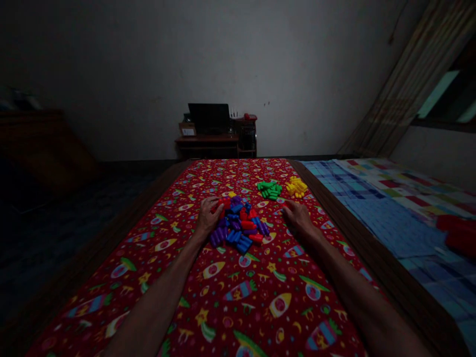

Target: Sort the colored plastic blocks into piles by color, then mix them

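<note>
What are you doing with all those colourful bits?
A person has both hands out over a red patterned cloth. The left hand is at the edge of a mixed pile of red, blue and purple pieces, by some red ones. The right hand is apart from that pile; whether it holds anything is too dark to tell. Farther off, green pieces and yellow pieces lie in separate heaps.

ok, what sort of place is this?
Likely a bedroom in a home: checked bedding at right, a long curtain beside a window, and a monitor on a desk by the far wall.
</note>
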Action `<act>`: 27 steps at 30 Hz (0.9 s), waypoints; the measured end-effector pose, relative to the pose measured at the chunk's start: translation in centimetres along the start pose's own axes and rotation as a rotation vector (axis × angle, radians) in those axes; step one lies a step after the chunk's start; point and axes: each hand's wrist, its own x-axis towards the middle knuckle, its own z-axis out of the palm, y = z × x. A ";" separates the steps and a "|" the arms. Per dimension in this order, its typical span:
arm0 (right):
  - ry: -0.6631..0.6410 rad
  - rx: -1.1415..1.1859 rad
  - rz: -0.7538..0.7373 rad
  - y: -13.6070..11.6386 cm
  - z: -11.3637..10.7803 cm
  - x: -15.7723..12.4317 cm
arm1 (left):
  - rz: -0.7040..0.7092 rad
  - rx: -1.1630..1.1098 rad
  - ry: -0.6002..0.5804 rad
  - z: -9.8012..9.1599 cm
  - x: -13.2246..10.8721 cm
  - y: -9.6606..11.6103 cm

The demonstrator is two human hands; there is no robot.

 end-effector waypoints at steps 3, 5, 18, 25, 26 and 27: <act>0.066 -0.210 0.131 2.5 -1.3 -0.9 | -0.073 -0.026 0.043 -0.4 0.1 0.7; 0.129 -0.270 0.173 3.6 -1.7 -1.1 | -0.109 -0.054 0.021 -0.9 0.1 1.6; -0.099 0.459 -0.358 -8.4 -1.0 -0.9 | 0.085 -0.175 -0.412 0.2 -2.0 10.7; 0.019 0.161 -0.156 -3.7 -2.7 0.3 | 0.253 0.036 -0.338 0.6 -2.5 8.9; 0.032 0.095 -0.105 -2.4 -3.2 0.5 | 0.283 0.081 -0.341 0.6 -2.5 8.4; 0.038 0.027 -0.054 -1.1 -3.7 0.7 | 0.302 0.120 -0.348 0.6 -2.4 7.9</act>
